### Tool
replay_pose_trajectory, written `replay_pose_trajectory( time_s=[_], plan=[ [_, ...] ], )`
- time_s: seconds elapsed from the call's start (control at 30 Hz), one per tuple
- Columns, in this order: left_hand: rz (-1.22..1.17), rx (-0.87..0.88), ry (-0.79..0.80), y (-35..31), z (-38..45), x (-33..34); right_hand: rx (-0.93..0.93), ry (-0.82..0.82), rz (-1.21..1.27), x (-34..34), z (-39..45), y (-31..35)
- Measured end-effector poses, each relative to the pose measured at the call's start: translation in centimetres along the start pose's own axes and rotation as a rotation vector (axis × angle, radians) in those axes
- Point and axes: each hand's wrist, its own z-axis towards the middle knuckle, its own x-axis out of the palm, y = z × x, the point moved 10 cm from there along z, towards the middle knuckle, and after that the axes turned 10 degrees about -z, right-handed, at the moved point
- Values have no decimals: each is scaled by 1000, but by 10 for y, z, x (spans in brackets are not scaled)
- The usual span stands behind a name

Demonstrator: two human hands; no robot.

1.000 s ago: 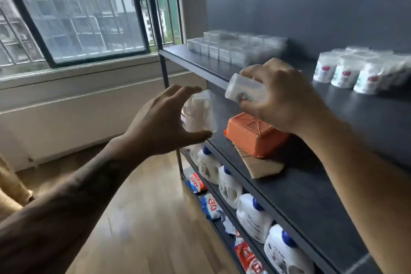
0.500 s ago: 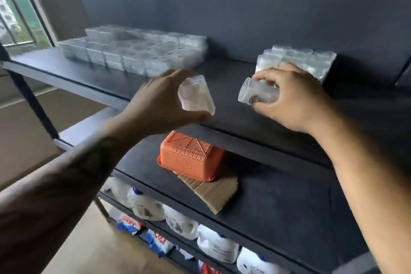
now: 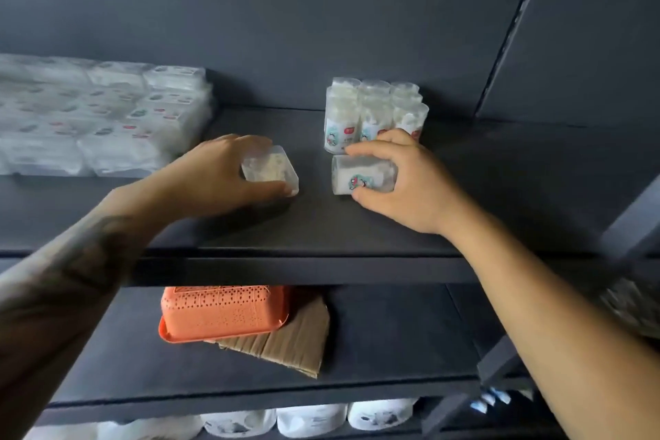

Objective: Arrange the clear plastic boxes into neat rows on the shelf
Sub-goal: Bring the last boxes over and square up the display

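on the dark shelf (image 3: 321,225), the left hand (image 3: 218,171) grips one clear plastic box (image 3: 270,170) and the right hand (image 3: 403,179) grips a labelled box (image 3: 360,176) lying on its side. behind them stand a small cluster of boxes (image 3: 373,112) and, far left, a large block of boxes (image 3: 100,114).

The scene is dim and cool, the dark shelf (image 3: 357,232) and back wall (image 3: 321,11) soaking up most of the light. Soft light falls from above and the front — both hands cast faint, diffuse shadows onto the shelf just beneath their fingers. The left hand (image 3: 221,179) and right hand (image 3: 403,182) are fairly sharp, as are the boxes they grip. Left of the left hand's grip, the stacked clear boxes (image 3: 100,114) smear with motion blur. Far right of the right hand's grip, the frame edge streaks badly — the shelf upright (image 3: 514,28) bows from wide-angle distortion. No hard glare shows.
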Motion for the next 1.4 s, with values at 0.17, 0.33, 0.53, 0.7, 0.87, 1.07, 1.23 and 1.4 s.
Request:
replay_pose_trajectory(
  time_s=[0.17,0.33,0.53,0.7,0.87,1.07,1.23,1.4],
  plan=[
    [39,68,-83,-13,-15,-6,-1,-33,72,-1,-8,-5],
    [31,265,-355,-62,-49,-15,-33,-21,125,3,-11,-3],
    [95,350,-374,-104,-49,16,-61,-48,222,0,-12,-3],
    [149,317,-356,-95,-47,19,-99,-76,404,-6,-16,1],
    [149,279,-313,-92,-41,28,-72,-156,632,-14,-18,-10],
    [228,254,-296,-91,-38,33,-38,-227,834,-20,-16,-17],
    [232,273,-311,-97,-41,32,-127,-255,798,-19,-22,0],
    [214,251,-319,-95,-39,31,-122,-189,659,-12,-21,12]
  ],
)
